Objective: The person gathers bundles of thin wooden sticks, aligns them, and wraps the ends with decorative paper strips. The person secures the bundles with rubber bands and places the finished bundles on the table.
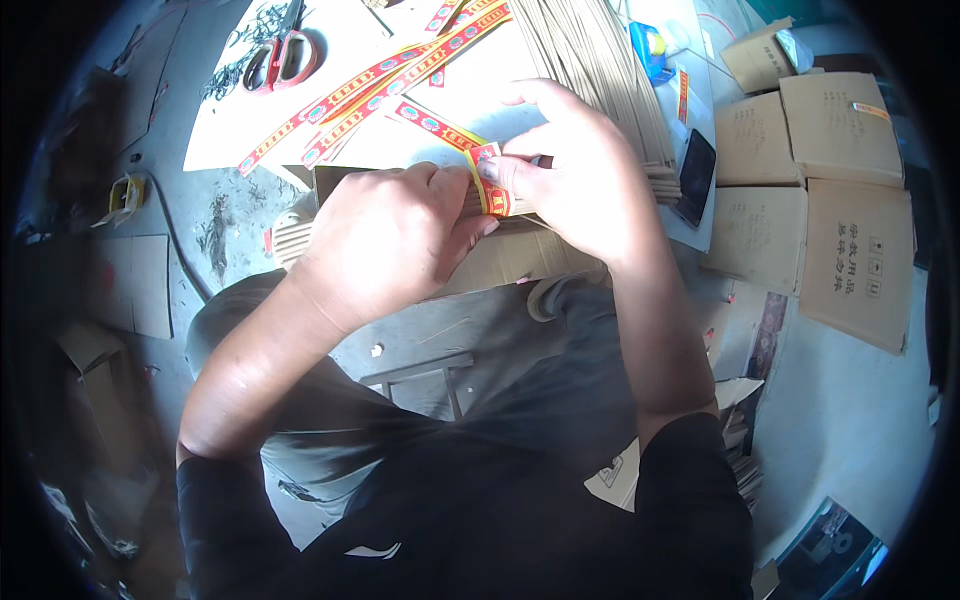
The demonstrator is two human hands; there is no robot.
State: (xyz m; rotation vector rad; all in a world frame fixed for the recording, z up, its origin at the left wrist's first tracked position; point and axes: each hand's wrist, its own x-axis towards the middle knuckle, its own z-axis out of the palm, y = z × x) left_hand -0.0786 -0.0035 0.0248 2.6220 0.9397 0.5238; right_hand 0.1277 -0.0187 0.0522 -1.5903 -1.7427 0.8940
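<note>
My left hand (375, 225) is closed around a bundle of thin tan sticks (292, 238), whose ends stick out to the left of it. A red and yellow paper strip (435, 127) runs from the table to the bundle and bends over its front. With thumb and fingers, my right hand (595, 175) pinches this strip against the sticks. The fingers of both hands nearly meet there and hide part of the strip. Beyond them lie several more printed strips (390, 80). A large pile of loose tan sticks (590, 60) spreads behind my right hand.
Red-handled scissors (282, 65) rest on the white tabletop (215, 135) at the far left. A dark phone (697, 170) and a blue tape dispenser (652, 52) sit at its right side. An opened cardboard box (855, 240) stands to the right. Below the bundle is a cardboard edge (500, 262).
</note>
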